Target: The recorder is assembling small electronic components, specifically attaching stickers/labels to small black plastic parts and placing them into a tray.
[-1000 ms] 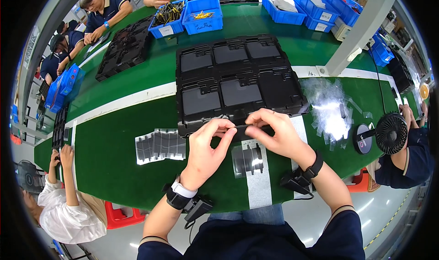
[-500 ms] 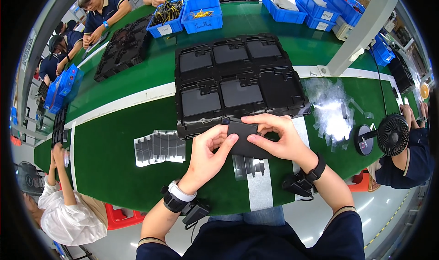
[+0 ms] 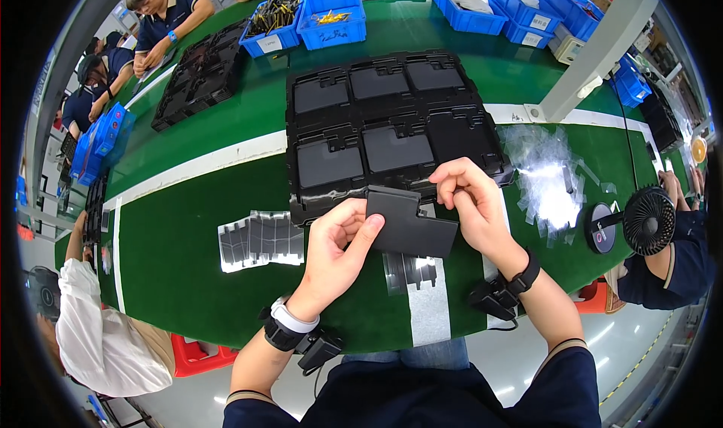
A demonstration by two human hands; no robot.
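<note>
One flat, notched black piece (image 3: 407,228) is pinched in the left grip (image 3: 336,253); whether the right grip (image 3: 479,211), curled near it, holds anything, I cannot tell.

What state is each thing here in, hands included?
Left hand: gripping the notched black piece.
Right hand: raised, fingers curled.
Notched black piece: held up.
Black tray: five pockets filled.
Clear films: loosely heaped.
Right-hand blue bin of front pair: nearly bare.
Fan: upright; spinning unclear.

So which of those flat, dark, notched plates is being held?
The black notched plate pinched in the left hand; the similar plates near it lie in the large black tray's compartments.
</note>
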